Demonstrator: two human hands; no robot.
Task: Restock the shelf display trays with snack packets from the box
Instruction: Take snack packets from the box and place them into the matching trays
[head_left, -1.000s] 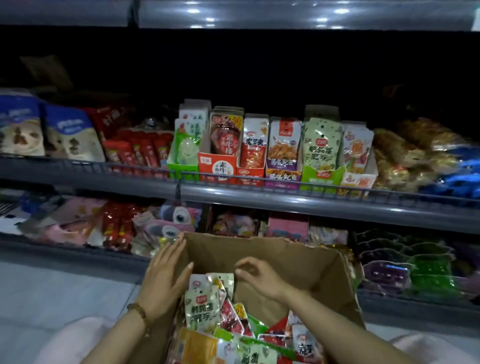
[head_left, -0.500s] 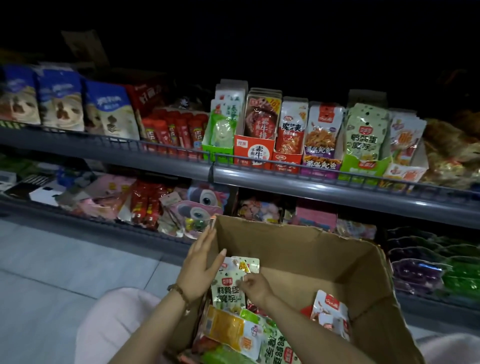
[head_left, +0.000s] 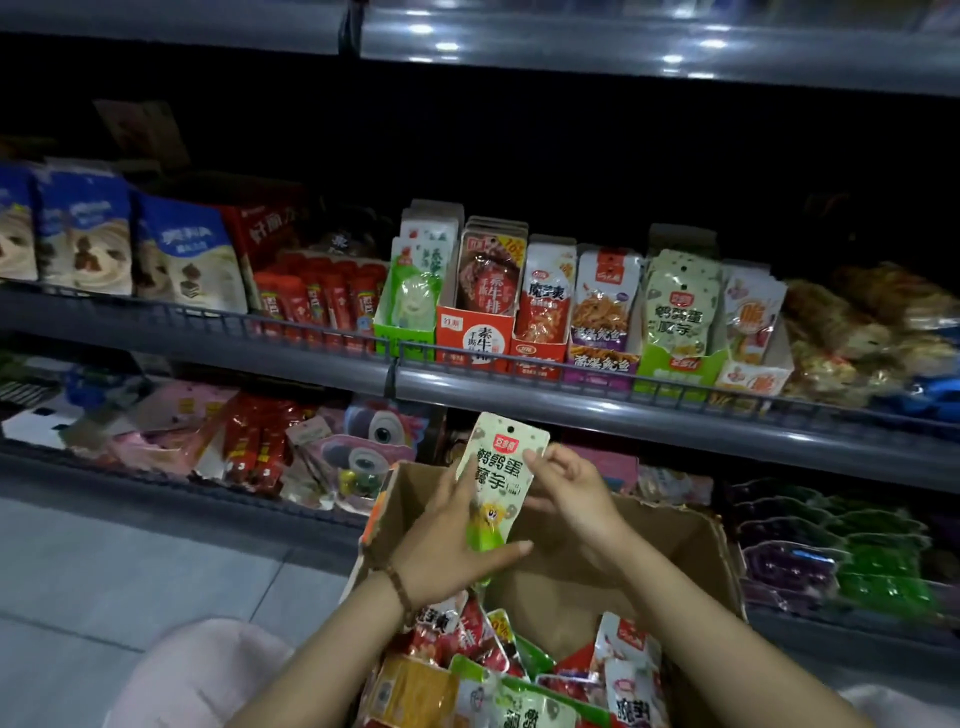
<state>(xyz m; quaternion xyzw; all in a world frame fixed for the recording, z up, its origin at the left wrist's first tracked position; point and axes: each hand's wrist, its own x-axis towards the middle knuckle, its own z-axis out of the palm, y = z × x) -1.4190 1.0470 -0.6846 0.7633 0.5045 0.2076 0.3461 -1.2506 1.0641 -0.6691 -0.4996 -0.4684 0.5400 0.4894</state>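
The left hand (head_left: 447, 540) clasped a green packet (head_left: 501, 475) upright over the box (head_left: 675, 540); the right hand (head_left: 571, 493) pinched its edge in its grip.

**Q:** What is cropped at 6 o'clock?
**A:** The box's (head_left: 675, 540) near wall, the loose packets (head_left: 519, 691) inside it, and both forearms, all cut by the lower edge.

**Q:** At 9 o'clock?
**A:** Blue bags (head_left: 83, 228); the outermost is sliced by the left edge.

**Q:** The green packet (head_left: 501, 467)?
**A:** Its lower end is partly covered by the left hand (head_left: 447, 540). Which right hand (head_left: 576, 499) fingers lie behind it cannot be told.

**Q:** At 4 o'clock?
**A:** Purple and green packs (head_left: 831, 556), too blurred to identify.
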